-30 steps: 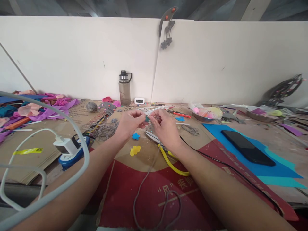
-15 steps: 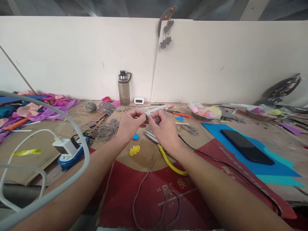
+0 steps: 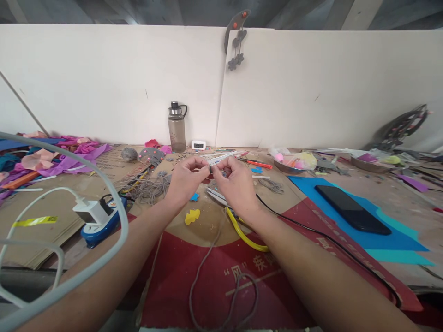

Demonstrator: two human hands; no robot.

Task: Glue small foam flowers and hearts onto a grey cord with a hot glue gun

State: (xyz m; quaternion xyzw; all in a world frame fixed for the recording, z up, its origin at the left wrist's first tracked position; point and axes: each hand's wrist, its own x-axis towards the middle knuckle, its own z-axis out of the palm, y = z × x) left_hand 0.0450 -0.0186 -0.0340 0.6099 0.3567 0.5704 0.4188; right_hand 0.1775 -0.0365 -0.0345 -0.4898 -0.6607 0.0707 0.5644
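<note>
My left hand (image 3: 187,177) and my right hand (image 3: 235,184) meet at the middle of the table, fingertips pinched together on a small dark grey piece (image 3: 211,169). Most of that piece is hidden by the fingers. Below the hands a grey yarn strand (image 3: 204,267) runs down and loops on the red part of the cardboard (image 3: 180,286). Scissors with yellow handles (image 3: 242,235) lie partly under my right hand. Near my left wrist are a yellow cutout (image 3: 192,216) and a small blue cutout (image 3: 194,197).
Tangled grey yarn (image 3: 152,186) and a blue power strip (image 3: 97,233) lie at left, with a white cable (image 3: 121,203) arching in front. A bottle (image 3: 177,129) stands at the back. On the right, a black phone (image 3: 351,210) rests on blue sheets (image 3: 311,184); a black cord (image 3: 325,237) crosses the cardboard.
The view has shifted very slightly. Both hands keep their pinch, and the small grey piece is a little more covered by the fingers.
</note>
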